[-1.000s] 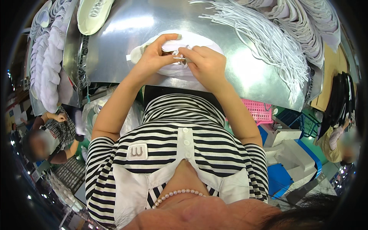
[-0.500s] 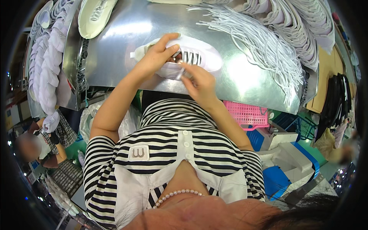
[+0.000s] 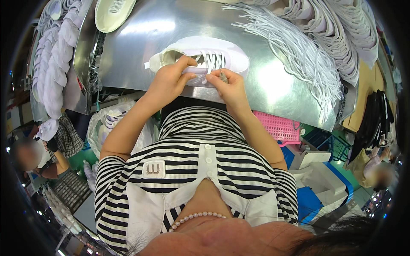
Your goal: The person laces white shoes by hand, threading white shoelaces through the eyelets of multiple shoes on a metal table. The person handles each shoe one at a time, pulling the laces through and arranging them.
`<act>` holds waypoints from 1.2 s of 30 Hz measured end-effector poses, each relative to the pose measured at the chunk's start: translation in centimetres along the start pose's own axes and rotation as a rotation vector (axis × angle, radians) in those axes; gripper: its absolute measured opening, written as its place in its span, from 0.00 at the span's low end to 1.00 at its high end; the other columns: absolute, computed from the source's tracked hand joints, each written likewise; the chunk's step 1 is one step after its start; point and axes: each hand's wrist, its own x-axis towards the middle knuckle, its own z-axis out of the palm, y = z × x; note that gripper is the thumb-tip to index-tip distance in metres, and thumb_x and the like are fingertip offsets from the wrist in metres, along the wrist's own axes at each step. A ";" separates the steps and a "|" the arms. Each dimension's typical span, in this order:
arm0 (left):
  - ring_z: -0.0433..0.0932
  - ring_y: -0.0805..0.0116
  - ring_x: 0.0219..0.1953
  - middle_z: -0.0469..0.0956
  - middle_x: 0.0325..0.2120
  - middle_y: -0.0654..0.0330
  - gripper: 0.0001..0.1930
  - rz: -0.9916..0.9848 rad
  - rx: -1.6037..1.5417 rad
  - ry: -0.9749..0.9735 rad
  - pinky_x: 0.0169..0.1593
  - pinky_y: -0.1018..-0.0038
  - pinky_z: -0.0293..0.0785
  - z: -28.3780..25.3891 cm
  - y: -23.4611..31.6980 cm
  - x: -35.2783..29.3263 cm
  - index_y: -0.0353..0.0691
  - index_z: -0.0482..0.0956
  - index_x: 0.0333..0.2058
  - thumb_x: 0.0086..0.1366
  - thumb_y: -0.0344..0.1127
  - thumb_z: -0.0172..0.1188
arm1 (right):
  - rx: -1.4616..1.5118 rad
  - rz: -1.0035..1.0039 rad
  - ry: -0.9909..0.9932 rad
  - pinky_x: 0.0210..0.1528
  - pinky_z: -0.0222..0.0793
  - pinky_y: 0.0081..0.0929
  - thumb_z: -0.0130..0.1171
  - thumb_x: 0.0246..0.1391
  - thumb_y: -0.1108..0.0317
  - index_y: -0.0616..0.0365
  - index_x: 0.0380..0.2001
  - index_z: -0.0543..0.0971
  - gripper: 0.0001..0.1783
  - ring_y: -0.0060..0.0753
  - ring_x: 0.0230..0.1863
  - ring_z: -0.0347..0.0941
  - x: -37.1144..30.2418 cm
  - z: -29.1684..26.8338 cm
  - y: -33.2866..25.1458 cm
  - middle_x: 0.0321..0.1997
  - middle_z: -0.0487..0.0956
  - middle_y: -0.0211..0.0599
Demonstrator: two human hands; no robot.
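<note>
A white shoe upper (image 3: 234, 54) lies sideways on the metal table (image 3: 141, 49), its toe to the right and a small heel tab at the left. White lace (image 3: 209, 63) crosses its eyelets, with loose lengths hanging over the near side. My left hand (image 3: 170, 79) grips the near edge of the shoe opening, index finger inside and thumb outside. Beside the near eyelet row, my right hand (image 3: 232, 86) has thumb and index finger pinched on the lace. A small greyish thing shows at those fingers; its kind cannot be made out.
A bundle of white laces (image 3: 294, 64) spreads over the table's right side, with stacked white uppers (image 3: 337, 38) behind. Another shoe upper (image 3: 112, 15) lies far left, near hanging uppers (image 3: 51, 77). A pink basket (image 3: 277, 128) stands below the table's edge. Other people are at both sides.
My right hand has moved slightly right, and more lace now lies across the eyelets. My left hand has lowered from over the shoe opening to its near edge.
</note>
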 end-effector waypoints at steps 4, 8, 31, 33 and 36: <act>0.77 0.49 0.29 0.78 0.26 0.49 0.13 0.007 -0.082 -0.049 0.33 0.62 0.70 -0.1 0.2 0.5 0.39 0.73 0.44 0.64 0.36 0.61 | 0.072 -0.132 0.091 0.22 0.52 0.12 0.66 0.55 0.69 0.59 0.32 0.82 0.06 0.08 0.21 0.62 0.7 1.3 0.6 0.23 0.75 0.19; 0.78 0.49 0.28 0.78 0.25 0.49 0.15 0.011 -0.026 -0.012 0.32 0.61 0.70 0.4 0.0 0.6 0.39 0.74 0.43 0.62 0.39 0.63 | 0.021 -0.227 0.145 0.23 0.55 0.12 0.65 0.56 0.69 0.61 0.35 0.81 0.07 0.08 0.23 0.63 1.2 1.8 1.6 0.24 0.75 0.20; 0.79 0.53 0.27 0.79 0.23 0.52 0.14 0.386 0.197 0.120 0.30 0.63 0.73 2.3 0.1 0.4 0.36 0.77 0.43 0.60 0.33 0.64 | -0.494 -0.283 0.065 0.31 0.71 0.33 0.57 0.62 0.67 0.61 0.35 0.70 0.09 0.42 0.26 0.78 0.0 0.5 1.1 0.22 0.80 0.42; 0.80 0.53 0.29 0.80 0.26 0.52 0.13 0.362 0.228 0.072 0.31 0.63 0.73 2.3 0.7 0.3 0.34 0.78 0.42 0.59 0.32 0.64 | -0.513 -0.262 0.059 0.32 0.71 0.35 0.56 0.62 0.66 0.61 0.35 0.71 0.09 0.45 0.26 0.79 0.4 0.5 0.8 0.23 0.80 0.44; 0.79 0.53 0.25 0.80 0.24 0.52 0.12 0.224 0.156 0.077 0.29 0.62 0.73 2.5 0.3 0.4 0.41 0.80 0.44 0.60 0.33 0.64 | -0.698 -0.283 0.045 0.32 0.71 0.39 0.55 0.62 0.65 0.61 0.37 0.73 0.09 0.49 0.28 0.79 -0.3 -0.4 0.1 0.23 0.80 0.46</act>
